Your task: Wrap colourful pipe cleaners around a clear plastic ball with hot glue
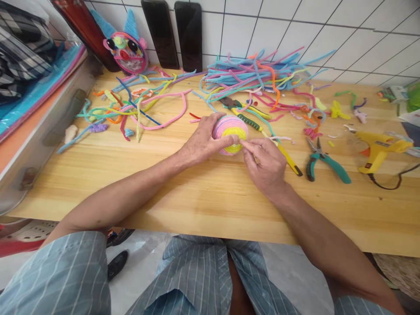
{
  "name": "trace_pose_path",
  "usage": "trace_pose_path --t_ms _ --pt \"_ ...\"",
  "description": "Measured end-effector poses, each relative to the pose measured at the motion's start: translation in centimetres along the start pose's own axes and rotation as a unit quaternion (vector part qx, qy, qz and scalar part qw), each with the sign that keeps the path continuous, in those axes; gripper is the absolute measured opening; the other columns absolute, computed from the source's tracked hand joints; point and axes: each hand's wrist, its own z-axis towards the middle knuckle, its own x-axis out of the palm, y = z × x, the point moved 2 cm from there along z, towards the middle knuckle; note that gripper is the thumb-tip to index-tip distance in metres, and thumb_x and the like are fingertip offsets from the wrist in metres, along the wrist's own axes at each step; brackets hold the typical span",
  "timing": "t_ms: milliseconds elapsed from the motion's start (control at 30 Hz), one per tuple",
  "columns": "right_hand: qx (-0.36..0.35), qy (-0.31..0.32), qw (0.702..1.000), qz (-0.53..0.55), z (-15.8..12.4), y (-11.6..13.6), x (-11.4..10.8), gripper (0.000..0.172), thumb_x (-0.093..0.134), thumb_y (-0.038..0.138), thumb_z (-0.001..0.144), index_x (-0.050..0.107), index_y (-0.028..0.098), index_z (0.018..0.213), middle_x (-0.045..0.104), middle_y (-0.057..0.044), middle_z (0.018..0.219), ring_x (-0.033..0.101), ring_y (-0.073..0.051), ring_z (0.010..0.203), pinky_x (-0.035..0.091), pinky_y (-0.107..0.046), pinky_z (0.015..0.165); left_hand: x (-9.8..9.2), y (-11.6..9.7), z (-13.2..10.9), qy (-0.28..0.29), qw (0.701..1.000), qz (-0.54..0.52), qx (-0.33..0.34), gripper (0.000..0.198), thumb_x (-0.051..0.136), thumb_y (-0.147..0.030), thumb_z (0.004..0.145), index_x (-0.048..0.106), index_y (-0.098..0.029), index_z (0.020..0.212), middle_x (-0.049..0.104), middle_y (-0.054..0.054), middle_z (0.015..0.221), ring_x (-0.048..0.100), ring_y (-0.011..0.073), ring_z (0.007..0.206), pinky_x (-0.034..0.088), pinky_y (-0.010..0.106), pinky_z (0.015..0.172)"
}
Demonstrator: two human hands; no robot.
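A round coiled piece [231, 130], yellow at its centre with pink and lilac bands around it, is held above the middle of the wooden tabletop [197, 205]. The left hand [207, 139] has its grip closed around the coil's left side, the thumb lying across the yellow centre and the fingers at the rim. The right hand [266, 165] comes in from the other side, its grip drawn to a narrow pinch at the right edge of the yellow; whether a strand is caught between thumb and forefinger, I cannot tell. Just beyond the coil lie cutters [244, 116] with green and yellow handles, and a yellow knife [290, 161] runs out from behind the right hand. Farther right are teal-handled pliers [335, 167], their handles spread, and a yellow glue gun [377, 148]. A heap of fuzzy strands [252, 78], mostly blue and pink, sits near the tiled wall [243, 22], with looser coloured pieces [170, 122] spread to the left. Behind those stand a figure with blue pointed ears [133, 68] and two dark phones [160, 35] leaning on the tiles
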Motion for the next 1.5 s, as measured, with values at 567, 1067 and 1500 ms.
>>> trace_pose_path --t_ms 567,1067,1500 --pt "-0.009 0.011 1.000 0.014 0.1 -0.4 -0.2 0.032 0.069 0.012 0.104 0.085 0.031 0.124 0.083 -0.005 0.101 0.080 -0.022 0.092 0.067 -0.039 0.082 1.3 1.2 -0.7 -0.064 0.998 -0.013 0.012 0.076 0.082 -0.064 0.088 0.052 -0.028 0.147 0.061 0.012 0.158 0.055 0.0346 0.151 0.045 0.051 0.130" --pt "-0.012 0.012 1.000 -0.014 0.0 -0.1 -0.1 0.028 0.065 0.014 0.105 0.085 0.030 0.117 0.082 -0.005 0.098 0.080 -0.022 0.089 0.067 -0.037 0.079 1.4 1.0 -0.7 -0.049 0.998 -0.050 -0.006 0.081 0.085 -0.067 0.085 0.048 -0.024 0.143 0.063 0.012 0.146 0.065 0.0316 0.136 0.056 0.045 0.119" --pt "0.001 0.016 1.000 -0.004 0.0 0.0 -0.1 0.024 0.064 0.017 0.106 0.084 0.029 0.116 0.082 -0.006 0.100 0.080 -0.023 0.093 0.066 -0.039 0.083 0.5 0.5 0.1 -0.043 0.999 0.021 0.022 0.079 0.088 -0.067 0.080 0.063 -0.024 0.141 0.074 0.012 0.144 0.065 0.0341 0.140 0.052 0.048 0.122"
